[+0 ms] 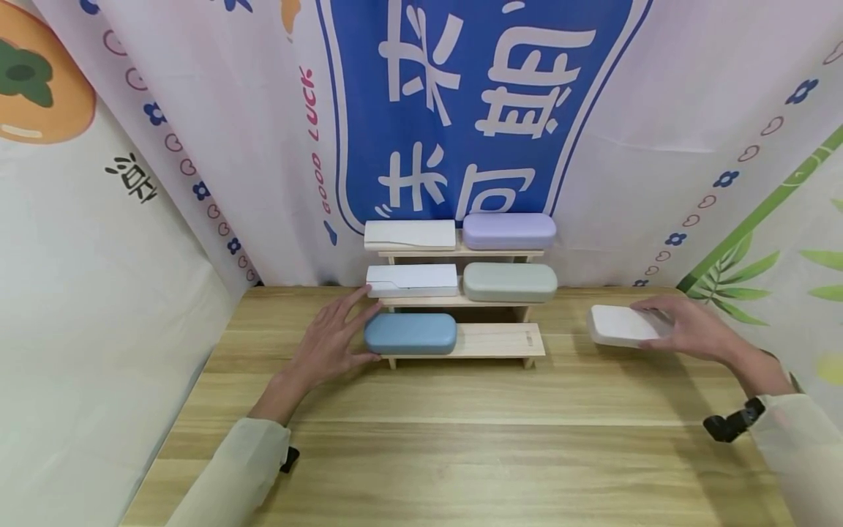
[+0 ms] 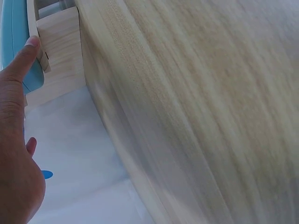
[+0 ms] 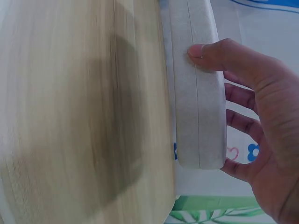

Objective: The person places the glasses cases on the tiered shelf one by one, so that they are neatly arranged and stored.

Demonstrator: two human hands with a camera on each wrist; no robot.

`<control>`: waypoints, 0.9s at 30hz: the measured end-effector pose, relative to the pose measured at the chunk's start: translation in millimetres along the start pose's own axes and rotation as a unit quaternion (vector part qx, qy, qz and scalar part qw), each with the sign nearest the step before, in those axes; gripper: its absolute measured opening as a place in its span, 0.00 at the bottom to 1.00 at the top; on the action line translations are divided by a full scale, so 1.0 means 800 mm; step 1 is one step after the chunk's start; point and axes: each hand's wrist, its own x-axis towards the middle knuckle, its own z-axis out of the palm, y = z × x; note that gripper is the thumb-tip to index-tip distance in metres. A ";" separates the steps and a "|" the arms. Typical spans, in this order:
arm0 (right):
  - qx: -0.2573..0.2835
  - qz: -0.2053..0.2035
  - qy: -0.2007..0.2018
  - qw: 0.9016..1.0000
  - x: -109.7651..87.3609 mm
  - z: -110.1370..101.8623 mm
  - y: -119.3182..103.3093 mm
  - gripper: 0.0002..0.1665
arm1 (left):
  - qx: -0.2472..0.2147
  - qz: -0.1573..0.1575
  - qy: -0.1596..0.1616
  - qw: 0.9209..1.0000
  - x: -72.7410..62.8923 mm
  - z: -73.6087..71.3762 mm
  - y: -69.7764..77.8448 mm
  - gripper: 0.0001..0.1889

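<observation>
My right hand (image 1: 685, 326) grips a white glasses case (image 1: 622, 326) by its right end, to the right of the stepped wooden rack (image 1: 497, 340). In the right wrist view the thumb presses on the case's seamed side and the fingers are behind it. My left hand (image 1: 329, 337) is spread at the left end of the blue glasses case (image 1: 410, 333) on the lowest step. Its thumb (image 2: 29, 49) touches the step's edge by that case. One fingertip is close to the white folding case (image 1: 411, 280) on the middle step; contact there I cannot tell.
A sage green case (image 1: 510, 282) shares the middle step. On the top step are a white flap case (image 1: 410, 235) and a lavender case (image 1: 509, 230). The lowest step's right half shows bare wood. A printed curtain (image 1: 658, 146) hangs behind the wooden table (image 1: 461, 454).
</observation>
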 end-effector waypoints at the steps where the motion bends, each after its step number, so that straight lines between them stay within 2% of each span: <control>1: 0.000 -0.003 0.000 1.000 0.001 0.000 -0.003 0.42 | -0.002 -0.001 -0.001 1.000 0.000 0.000 0.000 0.55; 15: -0.014 -0.089 0.039 0.995 0.016 -0.002 -0.028 0.41 | -0.002 -0.010 -0.003 1.000 0.001 0.001 0.000 0.55; 22: -0.025 -0.087 0.042 0.995 0.016 -0.004 -0.046 0.42 | -0.003 -0.007 -0.001 1.000 0.001 0.000 0.000 0.55; 27: -0.031 -0.100 0.042 0.994 0.018 -0.003 -0.055 0.42 | -0.004 -0.001 0.003 1.000 0.001 0.000 0.000 0.55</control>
